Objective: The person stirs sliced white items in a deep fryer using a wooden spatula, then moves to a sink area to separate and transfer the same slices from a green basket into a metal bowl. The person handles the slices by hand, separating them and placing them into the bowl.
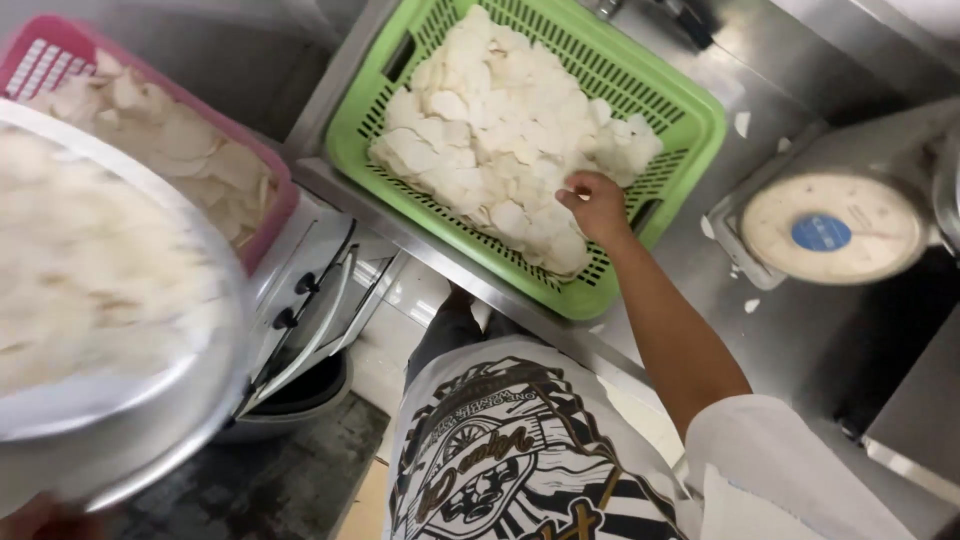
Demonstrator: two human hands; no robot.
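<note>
A green plastic basket (690, 110) sits on a steel counter, heaped with thin white slices (500, 120). My right hand (597, 205) reaches into its near right corner, fingers curled down onto slices at the edge of the pile. Close to the camera on the left, blurred, is a round metal bowl (170, 440) filled with more pale slices (90, 280). Only a sliver of my left hand (35, 520) shows under the bowl's rim at the bottom left, holding it up.
A pink basket (270, 215) of slices stands at the upper left. A dial kitchen scale (830, 230) sits on the steel counter (800, 340) at the right, with a few loose slices around. Below are a stove front with black knobs (300, 300) and a dark pan (300, 400).
</note>
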